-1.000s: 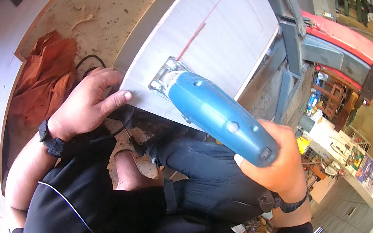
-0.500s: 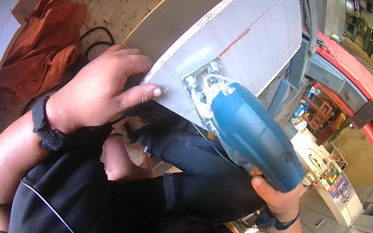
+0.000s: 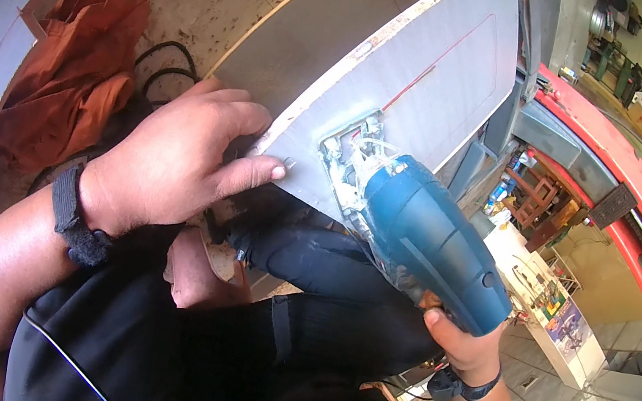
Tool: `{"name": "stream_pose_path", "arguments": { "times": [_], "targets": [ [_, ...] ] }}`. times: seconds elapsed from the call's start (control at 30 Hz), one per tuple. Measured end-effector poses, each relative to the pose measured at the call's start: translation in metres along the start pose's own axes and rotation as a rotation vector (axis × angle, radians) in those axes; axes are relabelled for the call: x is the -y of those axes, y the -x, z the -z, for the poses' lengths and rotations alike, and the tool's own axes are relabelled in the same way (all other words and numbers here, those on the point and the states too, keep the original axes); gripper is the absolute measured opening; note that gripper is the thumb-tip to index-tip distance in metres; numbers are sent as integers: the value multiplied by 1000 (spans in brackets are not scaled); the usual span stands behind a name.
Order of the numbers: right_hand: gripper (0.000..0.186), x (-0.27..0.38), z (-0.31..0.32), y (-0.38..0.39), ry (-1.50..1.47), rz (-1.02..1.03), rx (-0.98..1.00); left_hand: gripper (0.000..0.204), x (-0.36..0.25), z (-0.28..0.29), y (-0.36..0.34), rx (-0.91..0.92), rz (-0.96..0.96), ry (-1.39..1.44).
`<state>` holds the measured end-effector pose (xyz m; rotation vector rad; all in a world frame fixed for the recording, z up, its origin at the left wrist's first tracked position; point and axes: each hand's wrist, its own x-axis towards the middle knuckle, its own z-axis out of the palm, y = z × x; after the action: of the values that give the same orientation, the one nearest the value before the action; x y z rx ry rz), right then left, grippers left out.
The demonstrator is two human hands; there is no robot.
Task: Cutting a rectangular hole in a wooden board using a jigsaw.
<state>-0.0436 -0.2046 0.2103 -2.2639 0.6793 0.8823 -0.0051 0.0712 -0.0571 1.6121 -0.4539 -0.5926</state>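
Note:
A blue jigsaw (image 3: 439, 238) rests with its metal base plate on a light grey board (image 3: 446, 76) marked with red lines. My right hand (image 3: 468, 342) is closed around the rear part of the jigsaw; most of its fingers are hidden beneath the tool. One red line runs on from the front of the base plate toward the far end of the board. My left hand (image 3: 184, 151) grips the board's near left corner, thumb on the top face and fingers at the edge, partly out of sight. The blade is hard to make out.
Left of the board lie a crumpled rust-brown cloth (image 3: 73, 71) and a looped black cable (image 3: 165, 61) on a dusty surface. A red curved beam (image 3: 626, 177) crosses at right. Beyond it stands a white bench (image 3: 550, 314) bearing tools. My legs are under the board.
The view has shifted slightly, so the board sits a little lower and farther right. The jigsaw's rear end has swung slightly left. Both hands keep their holds.

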Motion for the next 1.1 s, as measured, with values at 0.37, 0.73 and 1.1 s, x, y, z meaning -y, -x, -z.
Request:
{"name": "stream_pose_path", "arguments": {
  "times": [0.37, 0.73, 1.1],
  "targets": [
    [30, 1, -8, 6, -56, -28, -28, 40, 0, 1, -1, 15, 8, 19],
    [39, 0, -5, 6, -60, -60, -69, 40, 0, 2, 0, 51, 33, 64],
    [39, 3, 2, 11, -22, -30, 23, 36, 0, 0, 0, -13, -23, 57]
  ]
}}
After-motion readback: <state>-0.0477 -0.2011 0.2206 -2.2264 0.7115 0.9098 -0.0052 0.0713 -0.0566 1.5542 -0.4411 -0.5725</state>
